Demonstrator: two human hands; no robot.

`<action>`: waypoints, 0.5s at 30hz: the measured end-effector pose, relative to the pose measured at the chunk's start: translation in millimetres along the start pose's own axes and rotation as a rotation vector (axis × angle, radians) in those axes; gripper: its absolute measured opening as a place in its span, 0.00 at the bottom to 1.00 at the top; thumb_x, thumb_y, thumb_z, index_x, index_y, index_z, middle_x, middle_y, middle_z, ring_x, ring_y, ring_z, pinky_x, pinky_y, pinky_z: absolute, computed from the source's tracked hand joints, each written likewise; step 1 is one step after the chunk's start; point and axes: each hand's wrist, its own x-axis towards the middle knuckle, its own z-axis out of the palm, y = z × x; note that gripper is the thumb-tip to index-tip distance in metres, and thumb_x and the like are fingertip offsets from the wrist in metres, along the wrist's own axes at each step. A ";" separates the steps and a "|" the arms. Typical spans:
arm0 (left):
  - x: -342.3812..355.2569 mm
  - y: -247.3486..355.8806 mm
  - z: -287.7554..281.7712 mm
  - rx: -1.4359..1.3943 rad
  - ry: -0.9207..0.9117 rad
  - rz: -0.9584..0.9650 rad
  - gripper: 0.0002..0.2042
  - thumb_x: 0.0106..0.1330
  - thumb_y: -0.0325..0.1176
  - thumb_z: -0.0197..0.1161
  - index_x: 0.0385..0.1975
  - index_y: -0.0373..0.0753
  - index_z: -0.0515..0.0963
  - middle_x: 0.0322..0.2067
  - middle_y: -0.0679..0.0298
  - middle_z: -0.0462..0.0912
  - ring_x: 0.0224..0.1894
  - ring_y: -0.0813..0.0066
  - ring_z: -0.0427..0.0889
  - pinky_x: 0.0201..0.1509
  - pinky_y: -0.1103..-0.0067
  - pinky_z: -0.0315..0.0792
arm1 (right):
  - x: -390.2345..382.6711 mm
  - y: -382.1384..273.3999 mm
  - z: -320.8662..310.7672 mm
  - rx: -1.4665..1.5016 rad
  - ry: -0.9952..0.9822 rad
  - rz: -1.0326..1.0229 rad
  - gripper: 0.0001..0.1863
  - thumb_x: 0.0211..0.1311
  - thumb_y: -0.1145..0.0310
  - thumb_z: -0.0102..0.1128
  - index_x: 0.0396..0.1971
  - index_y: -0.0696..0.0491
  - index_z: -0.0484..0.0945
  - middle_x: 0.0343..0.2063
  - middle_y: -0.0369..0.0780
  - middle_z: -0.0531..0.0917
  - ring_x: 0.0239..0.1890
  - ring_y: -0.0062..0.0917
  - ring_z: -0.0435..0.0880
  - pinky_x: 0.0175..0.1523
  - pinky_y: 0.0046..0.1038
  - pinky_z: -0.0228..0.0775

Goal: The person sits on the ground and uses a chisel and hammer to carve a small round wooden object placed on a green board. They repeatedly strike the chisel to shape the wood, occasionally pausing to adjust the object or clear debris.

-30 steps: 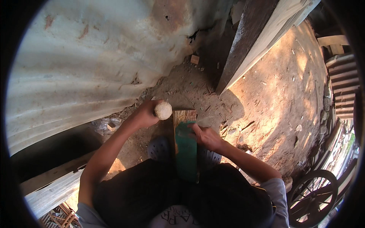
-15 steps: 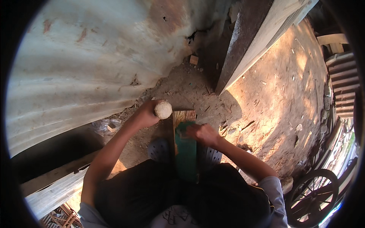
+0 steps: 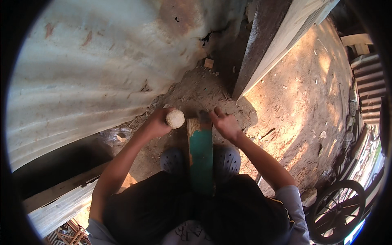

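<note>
A narrow wooden board point(image 3: 201, 163) lies lengthwise between my legs. Green paint covers most of it, while its far end and a patch on the left edge show bare wood. My left hand point(image 3: 157, 123) is wrapped round a pale piece with a rough, rounded end point(image 3: 175, 119), perhaps wooden, left of the board's far end. Beside that end on the right, my right hand point(image 3: 225, 125) is closed on a small dark flat thing point(image 3: 204, 116). Motion smears this thing, so its kind is unclear. It is over the bare end; contact cannot be made out.
Worn corrugated metal sheeting point(image 3: 94, 73) rises at the left. A thick wooden post point(image 3: 261, 49) stands ahead. Grey perforated clogs point(image 3: 226, 160) flank the board on the dirt ground point(image 3: 302, 106). A spoked wheel point(image 3: 338, 210) is at the lower right; a small wood block point(image 3: 208, 63) lies ahead.
My right hand has moved away from me, from over the green part to the board's bare far end, carrying the dark thing. My left hand and the pale piece have stayed in place.
</note>
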 end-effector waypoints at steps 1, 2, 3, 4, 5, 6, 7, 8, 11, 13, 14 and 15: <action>-0.4 -1.4 0.6 0.006 0.007 -0.007 0.15 0.53 0.29 0.62 0.42 0.36 0.77 0.35 0.47 0.81 0.42 0.51 0.80 0.44 0.68 0.73 | 5.7 9.7 -4.4 0.009 0.076 0.073 0.14 0.50 0.75 0.56 0.40 0.52 0.70 0.36 0.42 0.74 0.22 0.34 0.81 0.21 0.32 0.73; -1.0 -4.8 2.6 0.011 0.015 -0.014 0.15 0.53 0.29 0.62 0.42 0.36 0.77 0.35 0.47 0.81 0.42 0.51 0.80 0.45 0.68 0.73 | 11.4 16.2 -10.9 0.019 0.151 0.144 0.14 0.51 0.74 0.56 0.39 0.52 0.71 0.35 0.42 0.75 0.22 0.33 0.81 0.21 0.31 0.72; -1.4 -8.6 4.8 0.016 0.023 -0.022 0.15 0.53 0.29 0.62 0.42 0.37 0.77 0.34 0.47 0.81 0.42 0.51 0.80 0.45 0.68 0.73 | 14.7 17.9 -16.2 0.029 0.226 0.215 0.13 0.51 0.74 0.56 0.39 0.52 0.71 0.34 0.41 0.75 0.22 0.32 0.81 0.20 0.31 0.72; -2.4 -15.0 6.4 0.032 0.032 -0.033 0.16 0.53 0.30 0.62 0.43 0.36 0.77 0.35 0.47 0.81 0.42 0.50 0.80 0.45 0.68 0.73 | 14.3 7.4 -18.6 0.113 0.194 0.134 0.12 0.52 0.73 0.57 0.38 0.52 0.72 0.33 0.40 0.76 0.23 0.31 0.81 0.21 0.31 0.72; -5.1 -22.2 7.1 0.048 0.043 -0.048 0.16 0.53 0.30 0.62 0.43 0.36 0.77 0.36 0.47 0.81 0.43 0.50 0.79 0.46 0.68 0.72 | 10.6 -10.9 -18.2 0.198 0.159 0.050 0.11 0.53 0.72 0.57 0.38 0.53 0.73 0.32 0.39 0.76 0.24 0.31 0.81 0.22 0.31 0.73; -2.3 -25.5 9.0 0.059 0.046 -0.047 0.16 0.53 0.30 0.62 0.44 0.36 0.77 0.36 0.47 0.80 0.44 0.50 0.79 0.47 0.68 0.72 | 1.2 -27.5 -14.9 0.229 0.065 -0.133 0.15 0.52 0.72 0.56 0.43 0.52 0.73 0.33 0.41 0.76 0.28 0.33 0.81 0.24 0.32 0.74; 1.0 -25.3 10.2 0.058 0.070 -0.013 0.17 0.53 0.30 0.62 0.44 0.36 0.77 0.38 0.46 0.80 0.44 0.49 0.78 0.48 0.67 0.72 | -9.6 -43.9 -7.4 0.262 -0.029 -0.316 0.20 0.51 0.72 0.56 0.48 0.52 0.73 0.34 0.43 0.76 0.32 0.35 0.82 0.26 0.32 0.75; 4.2 -24.0 10.9 0.059 0.091 0.021 0.17 0.53 0.31 0.62 0.45 0.36 0.76 0.39 0.46 0.79 0.45 0.49 0.77 0.49 0.67 0.72 | -22.6 -58.1 10.9 0.322 -0.053 -0.368 0.23 0.52 0.70 0.56 0.51 0.50 0.72 0.36 0.43 0.77 0.35 0.33 0.82 0.27 0.32 0.76; 5.9 -28.0 9.9 0.046 0.072 0.018 0.19 0.53 0.32 0.63 0.46 0.36 0.76 0.42 0.46 0.77 0.47 0.48 0.76 0.50 0.66 0.71 | -21.3 -56.5 27.5 0.213 -0.011 -0.374 0.16 0.54 0.69 0.56 0.45 0.50 0.74 0.33 0.41 0.77 0.31 0.30 0.82 0.25 0.30 0.74; 5.6 -30.8 9.8 0.037 0.063 0.004 0.19 0.53 0.32 0.63 0.46 0.36 0.75 0.44 0.46 0.76 0.48 0.47 0.75 0.51 0.66 0.71 | -2.4 -35.3 17.4 0.089 0.016 -0.176 0.11 0.55 0.69 0.56 0.39 0.51 0.75 0.29 0.39 0.76 0.25 0.31 0.81 0.23 0.31 0.73; 3.2 -33.1 10.0 0.034 0.080 0.000 0.19 0.53 0.32 0.63 0.47 0.36 0.75 0.43 0.46 0.76 0.48 0.47 0.75 0.51 0.66 0.71 | 11.1 -22.3 4.4 0.055 0.007 -0.010 0.10 0.54 0.69 0.56 0.38 0.51 0.75 0.28 0.39 0.76 0.24 0.32 0.81 0.23 0.32 0.73; 1.6 -32.7 9.8 0.032 0.093 0.001 0.19 0.53 0.32 0.64 0.47 0.36 0.75 0.43 0.45 0.76 0.47 0.47 0.76 0.50 0.66 0.71 | 22.9 -6.7 -6.9 0.067 0.084 0.053 0.09 0.55 0.69 0.56 0.36 0.52 0.75 0.27 0.39 0.76 0.22 0.33 0.80 0.23 0.32 0.73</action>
